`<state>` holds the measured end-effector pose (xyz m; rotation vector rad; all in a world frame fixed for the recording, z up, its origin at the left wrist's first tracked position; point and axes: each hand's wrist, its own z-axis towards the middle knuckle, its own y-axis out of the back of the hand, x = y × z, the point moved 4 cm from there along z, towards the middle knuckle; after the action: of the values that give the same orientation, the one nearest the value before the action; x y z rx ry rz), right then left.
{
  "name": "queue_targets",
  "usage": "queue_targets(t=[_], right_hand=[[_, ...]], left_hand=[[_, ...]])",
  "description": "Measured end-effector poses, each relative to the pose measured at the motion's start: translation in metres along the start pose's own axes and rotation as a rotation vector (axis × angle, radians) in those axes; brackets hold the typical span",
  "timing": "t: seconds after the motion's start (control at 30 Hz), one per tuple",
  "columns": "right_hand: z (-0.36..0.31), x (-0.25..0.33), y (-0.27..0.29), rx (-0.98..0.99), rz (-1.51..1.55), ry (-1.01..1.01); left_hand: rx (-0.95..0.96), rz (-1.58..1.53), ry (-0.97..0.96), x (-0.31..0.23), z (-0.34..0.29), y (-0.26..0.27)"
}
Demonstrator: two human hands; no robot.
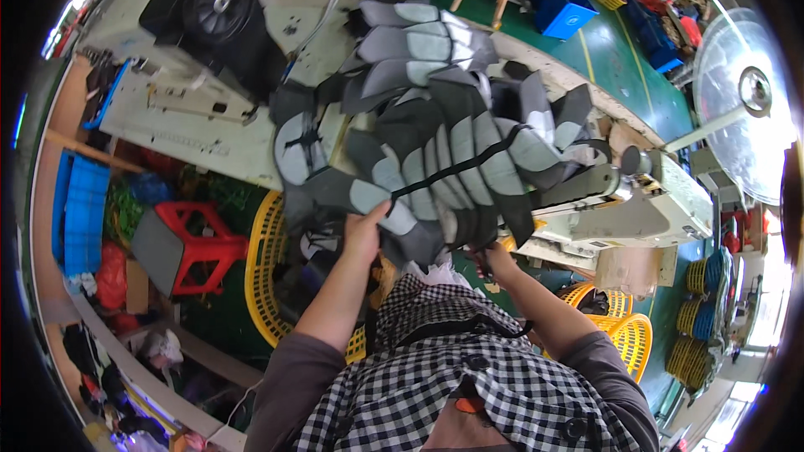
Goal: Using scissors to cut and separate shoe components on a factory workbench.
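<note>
A heap of grey-and-black shoe uppers, several layered like a fan, lies across the pale work table in front of me. Black strips run over them. My left hand is closed on the near edge of one grey-and-black shoe upper, its thumb on top and the other fingers hidden beneath. At the near right of the heap, my right hand is closed, with its fingers partly hidden; a small dark and reddish thing shows beside them, too unclear to name.
A sewing machine stands at the right of the pale table, below a clear fan. A black wheeled machine part is at the far left. Yellow baskets flank me, and a red stool stands left.
</note>
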<state>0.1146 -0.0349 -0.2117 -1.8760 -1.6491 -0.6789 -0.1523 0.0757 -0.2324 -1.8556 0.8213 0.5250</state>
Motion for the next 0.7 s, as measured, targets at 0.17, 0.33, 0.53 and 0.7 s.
queue_targets(t=[0.17, 0.33, 0.53, 0.7], right_hand=[[-0.071, -0.025, 0.023, 0.024, -0.323, -0.257], [-0.103, -0.054, 0.042, 0.185, -0.696, -0.18], [-0.055, 0.015, -0.057, 0.349, -0.384, -0.134], [-0.015, 0.013, -0.082, 0.556, -0.15, -0.191]], left_hand=[[-0.369, 0.016, -0.022, 0.028, -0.012, 0.029], [-0.413, 0.192, -0.069, 0.016, -0.032, 0.011], [-0.184, 0.766, -0.274, -0.012, -0.025, 0.021], [0.097, 0.439, 0.265, -0.034, -0.022, 0.017]])
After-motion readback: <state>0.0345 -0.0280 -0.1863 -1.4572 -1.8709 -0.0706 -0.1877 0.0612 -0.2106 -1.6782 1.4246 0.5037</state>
